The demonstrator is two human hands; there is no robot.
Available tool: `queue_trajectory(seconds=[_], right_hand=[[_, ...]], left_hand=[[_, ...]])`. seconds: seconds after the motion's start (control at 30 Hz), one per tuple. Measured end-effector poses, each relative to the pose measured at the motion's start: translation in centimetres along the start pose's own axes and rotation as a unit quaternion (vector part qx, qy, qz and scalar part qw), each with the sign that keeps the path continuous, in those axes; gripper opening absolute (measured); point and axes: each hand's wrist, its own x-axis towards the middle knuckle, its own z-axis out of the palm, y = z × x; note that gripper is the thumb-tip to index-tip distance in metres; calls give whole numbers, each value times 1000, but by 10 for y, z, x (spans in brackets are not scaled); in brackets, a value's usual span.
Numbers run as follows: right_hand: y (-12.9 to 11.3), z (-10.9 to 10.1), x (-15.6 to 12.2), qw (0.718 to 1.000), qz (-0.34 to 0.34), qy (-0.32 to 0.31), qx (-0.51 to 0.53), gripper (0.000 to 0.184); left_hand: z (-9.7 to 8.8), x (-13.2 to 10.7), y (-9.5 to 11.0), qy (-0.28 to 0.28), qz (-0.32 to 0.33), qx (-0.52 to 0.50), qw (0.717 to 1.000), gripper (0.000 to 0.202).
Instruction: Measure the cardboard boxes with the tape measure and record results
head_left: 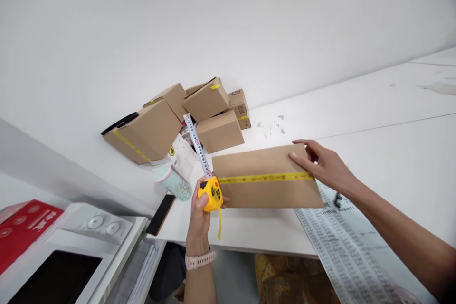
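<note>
My left hand (200, 206), with a pale pink watch band at the wrist, is closed around a yellow tape measure (213, 194). Its blade (197, 145) sticks out up and to the left, and a yellow strap hangs below the case. Fingertips of this hand also show beside the left end of a flat-faced cardboard box (263, 194) with yellow tape across it. Gripping the right end of that box is my right hand (315, 159), thumb on the near face and fingers at the top edge. Its far side is hidden.
Several cardboard boxes (213, 99) stand against the wall. Left of the tape measure are a mint cup (174, 183) and a dark flat object (160, 213) at the table edge. Printed paper sheets (342, 232) lie at right. A microwave (64, 256) carries a red box (28, 228).
</note>
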Motion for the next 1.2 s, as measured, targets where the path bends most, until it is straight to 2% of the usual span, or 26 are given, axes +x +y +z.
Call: queue_trajectory(seconds=[0.07,0.13,0.2,0.27,0.33,0.4,0.47,0.53,0.67,0.83,1.2], right_hand=[[-4,-2,13,1000,-1,21,-14,52],[-2,-1,21,999,-29,38,1,48],[1,2,23,997,-61,44,28,45],[3,4,23,994,-88,40,43,40],[2,4,22,991,-125,27,41,35],[0,2,21,984,-177,13,25,31],[-4,0,21,974,-226,0,-3,31],[-8,-3,21,963,-265,-9,-37,34],[-18,-4,18,941,-316,-22,-120,41],[-28,4,11,912,-331,7,-240,52],[-29,15,16,879,-343,62,-326,55]], left_hand=[[4,1,8,-3,9,-1,1000,68],[11,-5,12,-1,21,0,1000,68],[20,-23,11,1,41,-5,999,71],[32,-48,4,-20,51,-28,998,75],[47,-75,-8,-84,19,-69,994,77],[62,-96,-23,-165,-48,-99,980,80],[74,-107,-40,-215,-98,-124,964,82],[81,-109,-53,-235,-122,-144,953,78],[78,-105,-69,-246,-144,-170,943,70],[69,-109,-76,-268,-166,-174,933,66],[80,-130,-78,-224,-194,-165,941,68]])
